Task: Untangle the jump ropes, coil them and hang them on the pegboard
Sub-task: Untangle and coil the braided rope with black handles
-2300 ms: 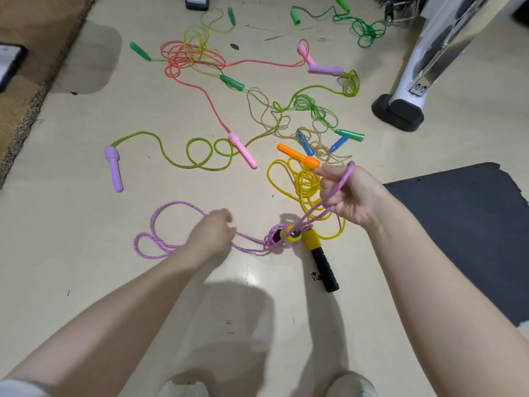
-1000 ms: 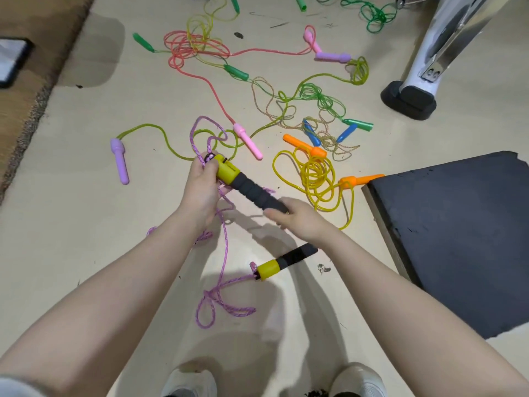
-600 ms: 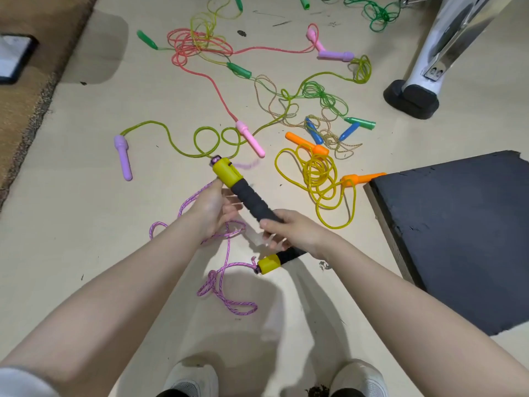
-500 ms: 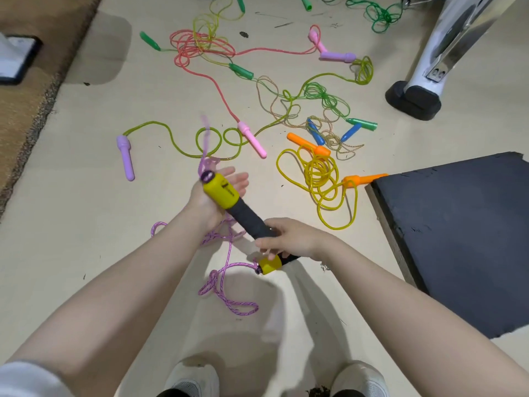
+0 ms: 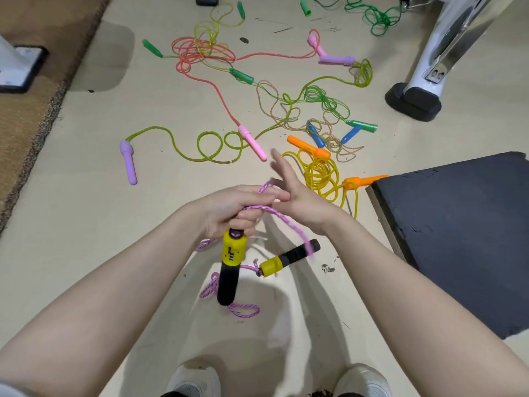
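My left hand (image 5: pixel 229 209) grips the purple braided rope (image 5: pixel 267 210) just above one yellow-black handle (image 5: pixel 231 265), which dangles. Right hand (image 5: pixel 297 196) open, fingers straight, against the rope. Other handle (image 5: pixel 287 258) on floor. Rope's limp and light; handles stiff, so I'd coil from there.

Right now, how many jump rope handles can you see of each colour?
green handles: 5
pink handles: 2
lilac handles: 2
blue handles: 2
orange handles: 2
yellow-and-black handles: 2, one dangling from the purple rope gripped in the left hand
Total: 15
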`<state>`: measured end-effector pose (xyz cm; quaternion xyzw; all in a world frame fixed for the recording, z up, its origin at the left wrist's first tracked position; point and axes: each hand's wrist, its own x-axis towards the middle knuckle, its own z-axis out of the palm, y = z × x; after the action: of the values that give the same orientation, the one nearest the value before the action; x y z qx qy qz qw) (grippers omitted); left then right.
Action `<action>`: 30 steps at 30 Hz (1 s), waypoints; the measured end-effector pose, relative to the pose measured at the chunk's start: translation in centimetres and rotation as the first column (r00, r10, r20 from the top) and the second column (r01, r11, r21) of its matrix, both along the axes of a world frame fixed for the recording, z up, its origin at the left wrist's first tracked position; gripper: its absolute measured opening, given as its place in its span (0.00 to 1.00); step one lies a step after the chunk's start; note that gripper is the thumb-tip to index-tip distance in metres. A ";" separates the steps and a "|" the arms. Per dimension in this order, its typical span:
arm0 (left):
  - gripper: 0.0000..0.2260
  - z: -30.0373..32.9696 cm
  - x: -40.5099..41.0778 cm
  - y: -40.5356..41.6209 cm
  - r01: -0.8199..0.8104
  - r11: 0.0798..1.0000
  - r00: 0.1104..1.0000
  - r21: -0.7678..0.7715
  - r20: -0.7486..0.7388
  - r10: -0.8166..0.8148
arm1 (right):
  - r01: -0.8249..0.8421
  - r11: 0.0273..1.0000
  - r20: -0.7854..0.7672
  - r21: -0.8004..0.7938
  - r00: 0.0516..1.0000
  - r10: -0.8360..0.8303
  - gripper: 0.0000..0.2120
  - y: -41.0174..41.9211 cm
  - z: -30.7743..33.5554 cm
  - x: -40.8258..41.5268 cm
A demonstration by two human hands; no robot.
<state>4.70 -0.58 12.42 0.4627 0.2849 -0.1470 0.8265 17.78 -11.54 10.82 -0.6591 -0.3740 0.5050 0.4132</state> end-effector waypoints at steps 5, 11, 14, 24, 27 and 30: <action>0.08 0.5 -0.5 0.7 -0.052 0.996 0.995 -0.079 0.085 0.058 | 0.058 0.996 -0.101 0.061 0.994 -0.052 0.06 0.4 0.5 0.2; 0.16 -0.3 -0.7 0.8 0.059 0.982 0.997 0.178 0.039 -0.067 | 0.254 0.967 -0.351 0.035 0.909 -0.226 0.13 -1.1 0.9 2.9; 0.22 -0.3 -0.2 0.2 0.015 1.000 0.985 -0.009 0.171 -0.013 | 0.289 0.957 -0.104 0.019 0.953 -0.285 0.14 -0.5 0.0 2.1; 0.20 -3.1 0.0 1.7 -0.614 0.787 0.781 -0.065 0.094 0.617 | -0.494 0.777 0.381 -0.391 0.682 0.625 0.12 -0.9 2.4 -1.3; 0.19 -3.9 -1.1 1.8 -0.540 0.838 0.841 0.082 0.016 0.541 | -0.521 0.823 0.493 -0.225 0.668 0.558 0.07 -0.1 4.2 -1.1; 0.15 -2.2 -1.2 0.4 -0.255 0.963 0.967 0.084 0.000 0.256 | -0.241 0.966 0.470 0.092 0.866 0.171 0.06 0.8 4.6 0.1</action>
<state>3.46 -0.17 10.21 0.4555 0.3524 -0.0296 0.8170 17.91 -10.76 15.44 -0.6833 -0.5653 0.3475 0.3045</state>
